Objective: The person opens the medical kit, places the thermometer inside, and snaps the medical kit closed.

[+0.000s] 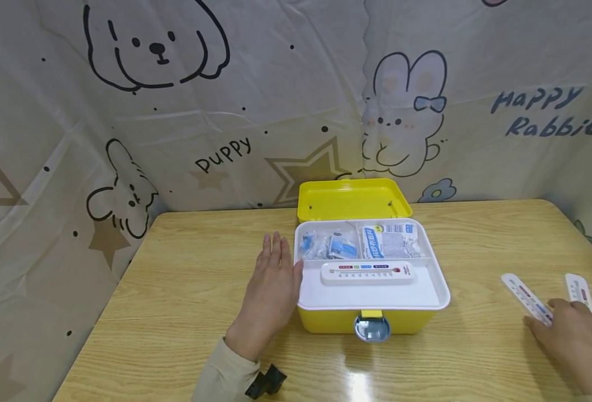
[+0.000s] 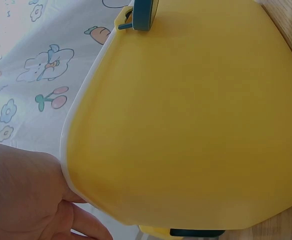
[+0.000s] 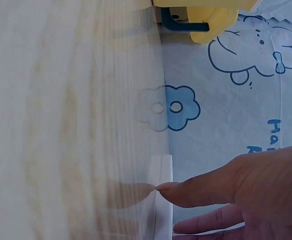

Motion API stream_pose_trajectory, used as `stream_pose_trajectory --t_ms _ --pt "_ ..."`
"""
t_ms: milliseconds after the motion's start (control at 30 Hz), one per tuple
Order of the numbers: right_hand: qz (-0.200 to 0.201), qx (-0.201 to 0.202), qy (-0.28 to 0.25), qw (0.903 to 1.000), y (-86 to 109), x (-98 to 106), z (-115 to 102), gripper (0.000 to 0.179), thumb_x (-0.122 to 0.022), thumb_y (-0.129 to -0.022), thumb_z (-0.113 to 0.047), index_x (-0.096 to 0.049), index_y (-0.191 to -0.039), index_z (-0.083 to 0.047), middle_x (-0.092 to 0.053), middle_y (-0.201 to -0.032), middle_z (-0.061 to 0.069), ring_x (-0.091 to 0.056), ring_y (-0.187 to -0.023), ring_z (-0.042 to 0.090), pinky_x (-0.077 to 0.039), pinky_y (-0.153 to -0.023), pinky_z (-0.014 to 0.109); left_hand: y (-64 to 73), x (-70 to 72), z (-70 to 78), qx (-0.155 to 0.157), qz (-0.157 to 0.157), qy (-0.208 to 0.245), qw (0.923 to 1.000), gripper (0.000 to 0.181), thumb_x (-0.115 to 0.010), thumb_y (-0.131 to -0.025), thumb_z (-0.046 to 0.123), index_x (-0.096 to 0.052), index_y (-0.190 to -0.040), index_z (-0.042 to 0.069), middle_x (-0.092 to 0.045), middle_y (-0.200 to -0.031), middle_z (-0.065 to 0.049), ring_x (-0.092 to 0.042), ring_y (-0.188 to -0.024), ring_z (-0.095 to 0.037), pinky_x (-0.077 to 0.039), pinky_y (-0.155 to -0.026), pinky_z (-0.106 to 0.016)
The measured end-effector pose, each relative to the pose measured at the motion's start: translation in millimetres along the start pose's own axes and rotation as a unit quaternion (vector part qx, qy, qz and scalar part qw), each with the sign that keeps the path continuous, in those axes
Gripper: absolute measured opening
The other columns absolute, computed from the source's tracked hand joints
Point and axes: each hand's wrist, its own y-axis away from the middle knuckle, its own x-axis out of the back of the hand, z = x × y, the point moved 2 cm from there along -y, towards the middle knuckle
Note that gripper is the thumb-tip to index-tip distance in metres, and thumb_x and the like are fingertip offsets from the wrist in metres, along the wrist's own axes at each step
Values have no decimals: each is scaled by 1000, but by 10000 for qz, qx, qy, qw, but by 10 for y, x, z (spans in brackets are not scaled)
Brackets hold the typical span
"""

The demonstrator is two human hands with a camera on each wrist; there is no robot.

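Observation:
A yellow box (image 1: 321, 322) with a white inner tray (image 1: 376, 293) stands with its lid raised. Flat against its left side lies my left hand (image 1: 271, 279), fingers straight, thumb along the rim. In the tray a white thermometer (image 1: 368, 273) lies crosswise, in front of bagged blue-and-white items (image 1: 343, 247) and a gauze packet (image 1: 391, 241). Over to the right, my right hand (image 1: 574, 338) pinches another white thermometer (image 1: 524, 296) at its near end, between thumb and fingers. A third thermometer (image 1: 579, 290) lies just beyond that hand, its lower end hidden.
The yellow lid (image 1: 353, 201) leans back behind the box, near the printed curtain (image 1: 256, 100). A grey latch (image 1: 372, 328) hangs at the box front. The wooden table (image 1: 190, 279) extends on both sides. A black strap piece (image 1: 267, 382) shows by my left sleeve.

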Motion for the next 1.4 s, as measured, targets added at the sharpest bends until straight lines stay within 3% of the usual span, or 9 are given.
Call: stream_pose_trajectory --t_ms 367,567,700,900,1100,1400 --pt "-255 521 -214 9981 -33 2 104 56 -66 -88 -23 -48 -109 25 -53 -85 33 -53 -75 39 -45 -66 56 39 -31 -31 -14 84 243 9997 58 -37 -105 29 -33 -142 -14 -23 -152 -30 -13 -144 -41 -21 -114 -50" --pt "-17 845 -196 9962 -49 32 105 53 -69 -86 -25 -52 -100 23 -55 -78 28 -53 -68 36 -44 -62 54 79 -58 -66 108 131 357 9992 58 -37 -105 29 -33 -142 -15 -24 -152 -31 -13 -144 -41 -22 -114 -51" --pt "-186 649 -178 9976 -32 21 104 57 -69 -86 -27 -51 -103 24 -57 -81 30 -52 -68 34 -45 -63 53 64 -56 -52 -35 152 371 9992 57 -37 -105 28 -33 -141 -16 -24 -151 -32 -14 -143 -42 -22 -114 -51" --pt "-309 568 -240 9976 -8 40 95 52 -69 -87 -27 -56 -103 20 -59 -86 31 -56 -70 35 -45 -60 53 61 -34 -42 55 26 295 9995 58 -35 -105 30 -31 -143 -14 -22 -153 -30 -12 -144 -41 -21 -114 -51" --pt "-422 280 -170 9986 -33 39 97 47 -70 -86 -27 -58 -100 16 -60 -81 25 -55 -66 30 -45 -54 47 52 -18 -29 65 -21 348 9994 58 -35 -105 30 -31 -144 -14 -20 -153 -30 -11 -145 -40 -20 -115 -50" --pt "-277 235 -395 9986 0 44 110 44 -67 -88 -20 -56 -101 20 -57 -77 22 -52 -66 30 -44 -53 46 25 -1 12 -33 -4 276 9996 58 -35 -105 31 -31 -144 -14 -21 -153 -30 -11 -144 -40 -20 -115 -50"
